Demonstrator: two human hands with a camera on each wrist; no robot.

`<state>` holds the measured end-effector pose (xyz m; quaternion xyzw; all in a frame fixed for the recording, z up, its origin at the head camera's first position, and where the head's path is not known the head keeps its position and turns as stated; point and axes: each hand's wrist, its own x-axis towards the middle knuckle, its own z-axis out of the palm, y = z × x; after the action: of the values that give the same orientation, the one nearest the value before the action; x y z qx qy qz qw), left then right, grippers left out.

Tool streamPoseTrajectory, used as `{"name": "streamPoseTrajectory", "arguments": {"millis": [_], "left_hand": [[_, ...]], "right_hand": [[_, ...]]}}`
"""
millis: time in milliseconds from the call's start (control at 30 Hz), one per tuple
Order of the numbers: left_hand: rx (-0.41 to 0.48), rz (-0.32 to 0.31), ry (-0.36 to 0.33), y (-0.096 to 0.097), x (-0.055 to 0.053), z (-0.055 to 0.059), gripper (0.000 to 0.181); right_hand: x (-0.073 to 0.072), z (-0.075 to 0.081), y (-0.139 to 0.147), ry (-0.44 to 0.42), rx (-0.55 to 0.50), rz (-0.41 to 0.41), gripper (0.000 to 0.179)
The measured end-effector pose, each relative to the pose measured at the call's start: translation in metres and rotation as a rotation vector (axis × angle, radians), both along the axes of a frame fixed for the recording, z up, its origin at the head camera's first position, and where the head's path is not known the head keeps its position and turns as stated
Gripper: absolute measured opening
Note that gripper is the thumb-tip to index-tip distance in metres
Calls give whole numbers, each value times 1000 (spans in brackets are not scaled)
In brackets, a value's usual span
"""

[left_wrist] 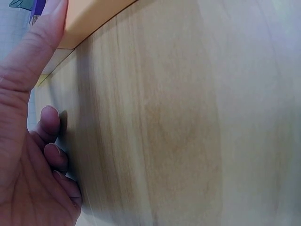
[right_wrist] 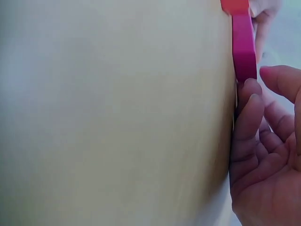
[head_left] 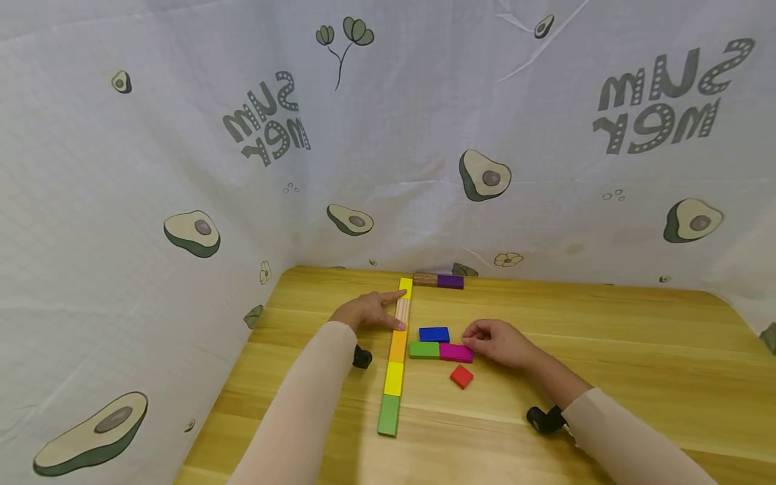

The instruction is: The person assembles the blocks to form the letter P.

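Observation:
My left hand (head_left: 368, 311) reaches over a straight row of flat blocks, its index finger on the far yellow block (head_left: 406, 284) and its thumb on the orange block (head_left: 397, 345). Between these lies a pale striped wooden block (head_left: 403, 310). In the left wrist view the thumb lies along the orange block (left_wrist: 89, 21), the other fingers bent over the table. At the right end of the magenta block (head_left: 456, 353), my right hand (head_left: 500, 342) has its fingertips close by. The right wrist view shows its thumb apart from the magenta block (right_wrist: 243, 47), nothing pinched.
Nearer me the row continues with another yellow block (head_left: 393, 378) and a green block (head_left: 389, 415). A second green block (head_left: 424, 350) adjoins the magenta one, below a blue block (head_left: 434, 335). A red block (head_left: 462, 377) lies closer. Brown (head_left: 426, 279) and purple (head_left: 450, 282) blocks lie by the curtain.

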<state>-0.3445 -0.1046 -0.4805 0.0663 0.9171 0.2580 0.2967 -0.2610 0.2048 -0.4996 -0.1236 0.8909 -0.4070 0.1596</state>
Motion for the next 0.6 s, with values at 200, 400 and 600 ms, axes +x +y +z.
{"name": "streamPoseTrajectory", "arguments": {"millis": [200,400,600], "left_hand": [[-14,5,-5,1,-1,0,95],[-5,6,5,0,-1,0,94],[-14,6,4,0,0,-1,94]], "right_hand": [[18,3,3,-12,3,75,22],[20,11,0,-48,30,256,57],[15,14,-2,-61,107,330,70]]}}
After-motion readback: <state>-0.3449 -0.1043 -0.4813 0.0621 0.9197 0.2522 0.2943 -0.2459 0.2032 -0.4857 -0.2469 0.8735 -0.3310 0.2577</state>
